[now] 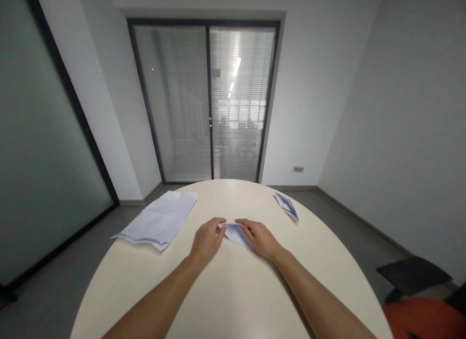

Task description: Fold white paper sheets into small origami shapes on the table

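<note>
Folded white paper (235, 233), unmarked, lies at the middle of the round table (233, 290). Our left hand (207, 241) and right hand (260, 238) press on it, fingertips close together. Far left, we see creased sheets (160, 222); far right, another folded piece (287, 206). No writing is legible.

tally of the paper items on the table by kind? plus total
Stack of flat, creased white paper sheets: 1
Small folded white paper piece under both hands: 1
Finished folded white paper piece at the far right edge of the round cream table: 1
Total: 3 paper items; the number of sheets in the stack cannot be told.
</note>
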`<state>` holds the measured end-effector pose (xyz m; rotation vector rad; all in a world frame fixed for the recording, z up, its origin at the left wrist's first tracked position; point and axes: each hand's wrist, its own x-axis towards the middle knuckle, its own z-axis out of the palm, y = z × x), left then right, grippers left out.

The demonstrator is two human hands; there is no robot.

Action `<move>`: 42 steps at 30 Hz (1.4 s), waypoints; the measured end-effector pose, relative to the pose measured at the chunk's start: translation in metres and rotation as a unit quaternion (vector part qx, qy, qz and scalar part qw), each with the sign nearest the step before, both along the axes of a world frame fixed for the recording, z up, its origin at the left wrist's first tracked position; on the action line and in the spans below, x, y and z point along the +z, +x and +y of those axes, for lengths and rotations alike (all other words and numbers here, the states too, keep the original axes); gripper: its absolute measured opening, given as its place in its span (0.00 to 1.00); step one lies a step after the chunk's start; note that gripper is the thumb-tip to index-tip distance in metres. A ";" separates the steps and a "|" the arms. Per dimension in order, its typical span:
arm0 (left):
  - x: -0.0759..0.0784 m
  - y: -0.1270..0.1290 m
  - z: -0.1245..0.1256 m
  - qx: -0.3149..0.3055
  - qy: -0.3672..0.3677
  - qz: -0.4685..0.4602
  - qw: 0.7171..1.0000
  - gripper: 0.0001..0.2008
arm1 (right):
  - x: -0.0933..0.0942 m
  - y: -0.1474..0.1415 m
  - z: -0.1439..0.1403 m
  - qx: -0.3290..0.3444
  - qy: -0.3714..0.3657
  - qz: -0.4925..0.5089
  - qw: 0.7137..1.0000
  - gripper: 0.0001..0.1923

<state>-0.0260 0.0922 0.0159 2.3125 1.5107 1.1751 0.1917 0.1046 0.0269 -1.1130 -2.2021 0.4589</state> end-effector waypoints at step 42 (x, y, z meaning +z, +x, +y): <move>-0.009 0.000 0.000 -0.148 -0.033 0.079 0.985 0.12 | -0.010 0.001 -0.001 0.039 0.051 -0.084 0.994 0.25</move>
